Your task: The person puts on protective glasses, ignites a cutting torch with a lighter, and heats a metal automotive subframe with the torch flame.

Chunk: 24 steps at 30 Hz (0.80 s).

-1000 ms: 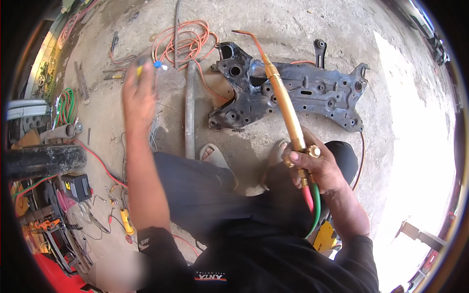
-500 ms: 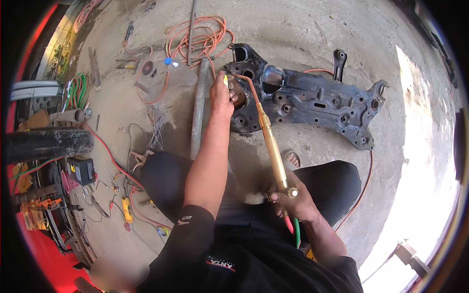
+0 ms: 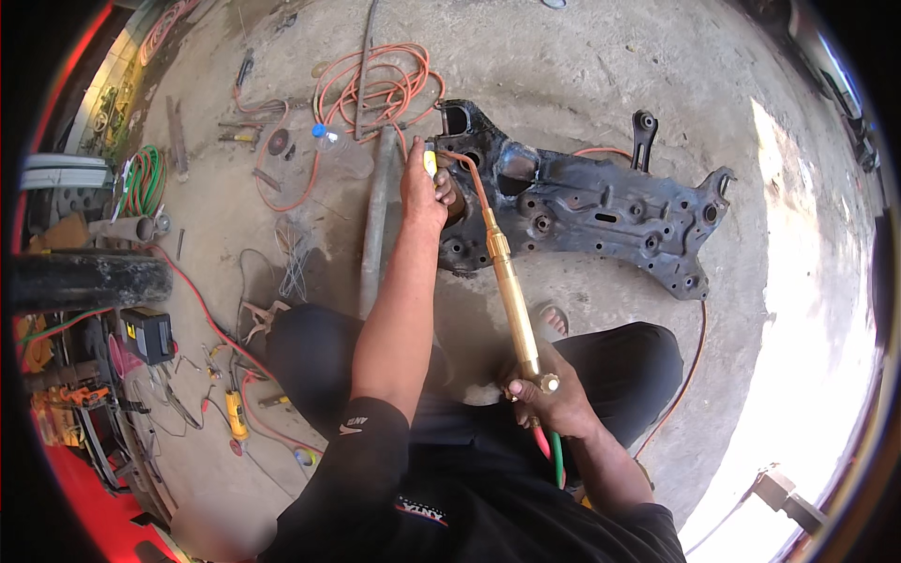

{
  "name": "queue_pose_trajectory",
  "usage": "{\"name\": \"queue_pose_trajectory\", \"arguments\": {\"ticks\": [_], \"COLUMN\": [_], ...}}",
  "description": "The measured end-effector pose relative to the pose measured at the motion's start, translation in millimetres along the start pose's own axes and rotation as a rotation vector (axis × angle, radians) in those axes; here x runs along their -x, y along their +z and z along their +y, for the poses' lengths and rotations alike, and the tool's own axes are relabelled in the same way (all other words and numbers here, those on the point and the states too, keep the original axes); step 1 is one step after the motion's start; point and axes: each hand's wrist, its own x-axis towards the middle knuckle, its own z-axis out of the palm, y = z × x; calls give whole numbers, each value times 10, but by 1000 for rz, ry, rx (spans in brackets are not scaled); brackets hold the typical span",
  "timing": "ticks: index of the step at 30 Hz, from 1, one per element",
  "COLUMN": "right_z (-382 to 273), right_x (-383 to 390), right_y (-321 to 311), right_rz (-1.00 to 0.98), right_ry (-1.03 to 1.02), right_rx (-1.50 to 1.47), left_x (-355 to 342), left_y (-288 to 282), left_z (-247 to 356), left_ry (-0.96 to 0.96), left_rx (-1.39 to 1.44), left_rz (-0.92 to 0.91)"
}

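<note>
1. Well out at 8 o'clock from the left hand, on the concrete floor (image 3: 582,281), I had a yellow power tool (image 3: 236,413) lying amid thin cables.
2. Nearer in, at 10 o'clock from that hand, I saw a clear bottle (image 3: 344,158) with a blue cap. Beside the left forearm lay a grey metal bar (image 3: 377,220), its long axis close to 12 and 6.
3. The left hand (image 3: 425,195) was stretched toward 12 o'clock, its fingers curled around a small yellow object (image 3: 430,161); I could not make out its exact kind.
4. Just at 3 o'clock from that object I found the tip of the torch (image 3: 512,298). Its copper neck (image 3: 482,192) bent over toward 9, so the outlet faced the yellow object. Whether they touched, I could not tell. The left hand was much the nearer one to the tip.
5. The brass body ran from there toward 5 o'clock, down to my right hand (image 3: 552,399), whose fingers were closed around its lower end by the valve knobs. A red hose (image 3: 542,441) and a green hose (image 3: 558,458) trailed below.
6. A black metal frame (image 3: 587,202) lay at 3 o'clock from the left hand, long axis from 10 to 4, with the neck passing over its near-left end.
</note>
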Motion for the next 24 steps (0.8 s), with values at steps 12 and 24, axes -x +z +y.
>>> {"name": "queue_pose_trajectory", "arguments": {"ticks": [12, 24], "right_z": [5, -215], "right_x": [33, 53], "right_y": [-4, 15], "right_rz": [69, 162], "right_ry": [-13, -360], "right_rx": [24, -162], "left_x": [151, 1269], "left_y": [-17, 478], "left_z": [15, -396], "left_ry": [-23, 269], "left_rx": [-172, -825], "left_rz": [50, -378]}}
